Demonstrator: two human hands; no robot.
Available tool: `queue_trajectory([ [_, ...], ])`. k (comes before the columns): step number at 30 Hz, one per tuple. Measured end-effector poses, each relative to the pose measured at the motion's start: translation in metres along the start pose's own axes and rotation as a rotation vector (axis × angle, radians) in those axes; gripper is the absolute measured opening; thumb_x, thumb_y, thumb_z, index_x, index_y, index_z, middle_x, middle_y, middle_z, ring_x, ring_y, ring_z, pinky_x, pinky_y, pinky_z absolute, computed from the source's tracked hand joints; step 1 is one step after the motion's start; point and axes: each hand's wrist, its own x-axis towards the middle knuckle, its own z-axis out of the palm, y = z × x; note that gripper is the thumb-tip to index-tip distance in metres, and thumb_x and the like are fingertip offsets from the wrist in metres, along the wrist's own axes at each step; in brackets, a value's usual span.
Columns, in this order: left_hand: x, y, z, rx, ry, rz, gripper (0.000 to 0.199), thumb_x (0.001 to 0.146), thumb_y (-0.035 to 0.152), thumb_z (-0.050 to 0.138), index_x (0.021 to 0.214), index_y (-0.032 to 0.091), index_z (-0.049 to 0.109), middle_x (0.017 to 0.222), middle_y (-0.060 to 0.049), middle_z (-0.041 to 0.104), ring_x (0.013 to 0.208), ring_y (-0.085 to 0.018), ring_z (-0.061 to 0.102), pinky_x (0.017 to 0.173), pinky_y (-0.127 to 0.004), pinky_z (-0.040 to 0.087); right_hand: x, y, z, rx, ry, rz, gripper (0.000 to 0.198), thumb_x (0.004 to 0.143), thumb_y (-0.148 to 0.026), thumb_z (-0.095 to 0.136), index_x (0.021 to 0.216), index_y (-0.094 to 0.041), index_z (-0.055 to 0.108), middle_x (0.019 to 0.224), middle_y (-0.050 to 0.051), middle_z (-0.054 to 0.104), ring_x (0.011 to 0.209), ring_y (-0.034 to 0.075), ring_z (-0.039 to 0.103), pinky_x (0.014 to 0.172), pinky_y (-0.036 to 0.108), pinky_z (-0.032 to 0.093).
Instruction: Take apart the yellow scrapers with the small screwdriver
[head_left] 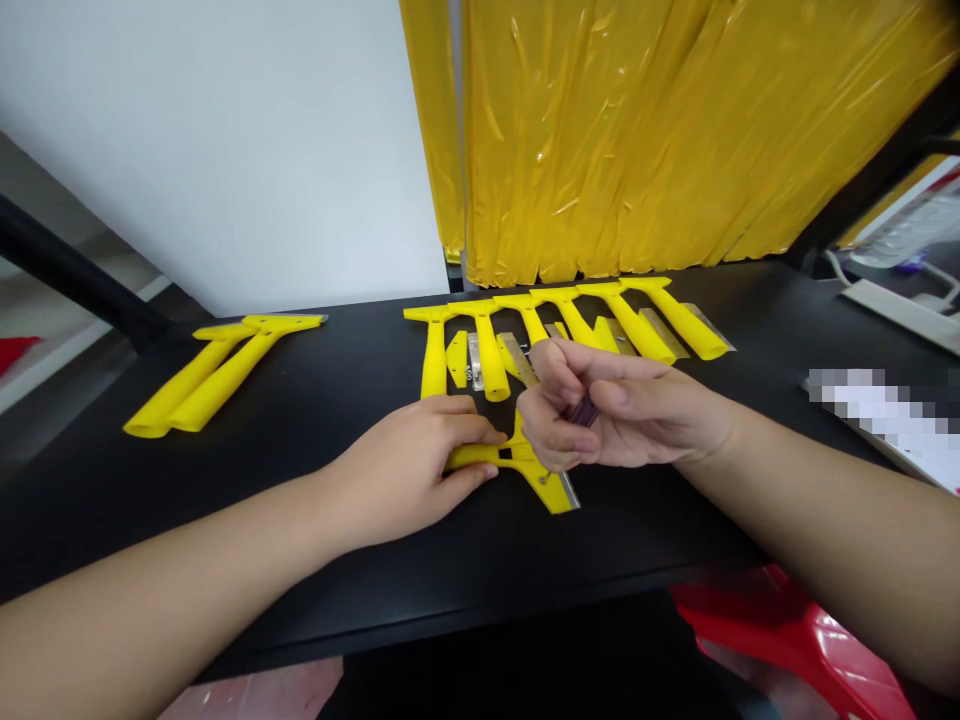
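My left hand (420, 465) is closed around the handle of a yellow scraper (551, 488), pinning it to the black table. The scraper's wide head points right, with a thin metal blade along its edge and a screw on its face. Just above that head, my right hand (592, 410) curls around a small dark purplish handle (581, 408), which looks like a screwdriver. Its fingers hide most of the tool and part of the scraper head.
Several yellow scraper handles (491, 360) lie in a row at the back of the black table (337, 590), among yellow plates, metal blades (474, 362) and small screws (469, 373). Two scrapers (225, 380) lie at left. Yellow sheeting (600, 140) hangs behind; a red stool (810, 640) stands below right.
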Motion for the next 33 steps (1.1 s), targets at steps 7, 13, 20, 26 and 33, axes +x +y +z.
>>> queue_trajectory([
  [7, -0.001, 0.0, 0.0, -0.005, 0.006, 0.002, 0.016, 0.099, 0.027, 0.071, 0.112, 0.024, 0.08, 0.103, -0.005, 0.071, 0.097, -0.023, 0.071, 0.084, -0.035, 0.057, 0.001, 0.0, 0.0, -0.045, 0.024, 0.023, 0.03, 0.109, -0.042, 0.06, 0.094, -0.024, 0.042, 0.078, -0.002, 0.048, 0.07, 0.014, 0.04, 0.067, 0.028, 0.033],
  [13, 0.0, 0.0, 0.0, 0.007, 0.004, 0.004, 0.021, 0.1, 0.028, 0.069, 0.118, 0.024, 0.08, 0.104, -0.005, 0.072, 0.097, -0.023, 0.071, 0.086, -0.036, 0.058, 0.001, -0.001, 0.0, -0.039, 0.063, 0.024, 0.031, 0.109, -0.044, 0.059, 0.093, -0.023, 0.042, 0.076, -0.003, 0.047, 0.068, 0.013, 0.04, 0.067, 0.027, 0.034],
  [20, 0.0, 0.001, -0.001, -0.026, 0.012, 0.0, 0.015, 0.098, 0.025, 0.07, 0.109, 0.023, 0.08, 0.103, -0.006, 0.072, 0.099, -0.024, 0.071, 0.087, -0.037, 0.059, -0.001, 0.003, -0.006, -0.106, -0.071, -0.051, 0.024, 0.106, -0.033, 0.067, 0.094, -0.02, 0.051, 0.089, 0.0, 0.056, 0.075, 0.012, 0.055, 0.073, 0.029, 0.046],
  [26, 0.0, 0.0, -0.001, -0.024, 0.02, 0.011, 0.018, 0.097, 0.024, 0.07, 0.112, 0.023, 0.08, 0.105, -0.006, 0.073, 0.099, -0.024, 0.071, 0.087, -0.035, 0.059, -0.004, 0.0, -0.011, -0.238, -0.023, -0.095, 0.019, 0.094, -0.024, 0.083, 0.091, -0.016, 0.067, 0.097, 0.003, 0.065, 0.087, 0.014, 0.067, 0.091, 0.039, 0.058],
  [33, 0.0, 0.001, -0.001, -0.026, 0.006, 0.011, 0.017, 0.098, 0.025, 0.07, 0.111, 0.023, 0.081, 0.104, -0.006, 0.073, 0.094, -0.022, 0.071, 0.084, -0.035, 0.058, -0.005, -0.001, -0.015, -0.166, -0.036, -0.032, 0.017, 0.09, -0.025, 0.088, 0.09, -0.017, 0.073, 0.089, 0.002, 0.071, 0.08, 0.016, 0.075, 0.085, 0.039, 0.064],
])
